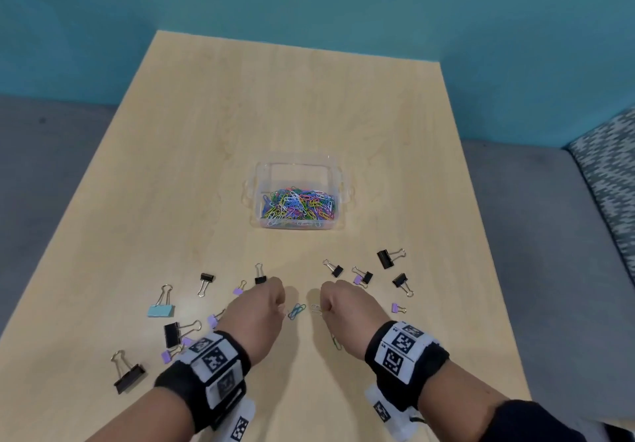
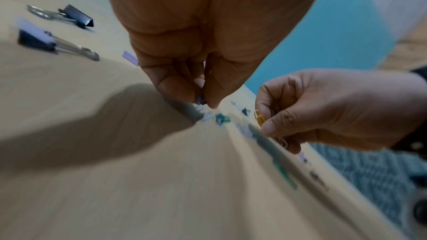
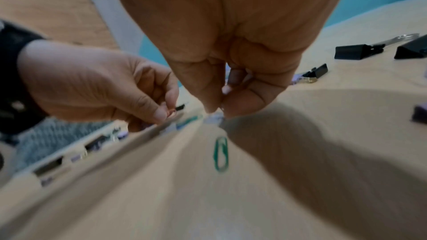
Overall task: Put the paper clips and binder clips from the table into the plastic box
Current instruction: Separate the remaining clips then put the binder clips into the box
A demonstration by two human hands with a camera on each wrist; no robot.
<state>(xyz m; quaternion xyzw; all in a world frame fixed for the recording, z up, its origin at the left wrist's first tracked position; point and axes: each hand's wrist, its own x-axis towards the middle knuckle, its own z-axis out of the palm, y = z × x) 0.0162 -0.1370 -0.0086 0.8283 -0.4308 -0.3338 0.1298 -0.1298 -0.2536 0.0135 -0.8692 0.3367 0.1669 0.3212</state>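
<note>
A clear plastic box (image 1: 253,180) stands mid-table, holding a heap of coloured paper clips (image 1: 298,205). Both hands hover low over the near table, fingers curled. My left hand (image 1: 282,300) pinches a small clip at its fingertips (image 2: 184,92); the right wrist view shows it as pinkish. My right hand (image 1: 323,306) grips a yellow paper clip (image 2: 259,119) between thumb and fingers. Between the hands lie blue paper clips (image 1: 296,311) and a white paper clip (image 1: 316,308). A green paper clip (image 3: 220,154) lies under the right wrist.
Binder clips are scattered around both hands: black ones (image 1: 385,258) and purple ones (image 1: 398,308) on the right, a light blue one (image 1: 160,310), black ones (image 1: 129,376) and small purple ones (image 1: 166,356) on the left. The table edges run left and right; a patterned seat (image 1: 608,173) stands at right.
</note>
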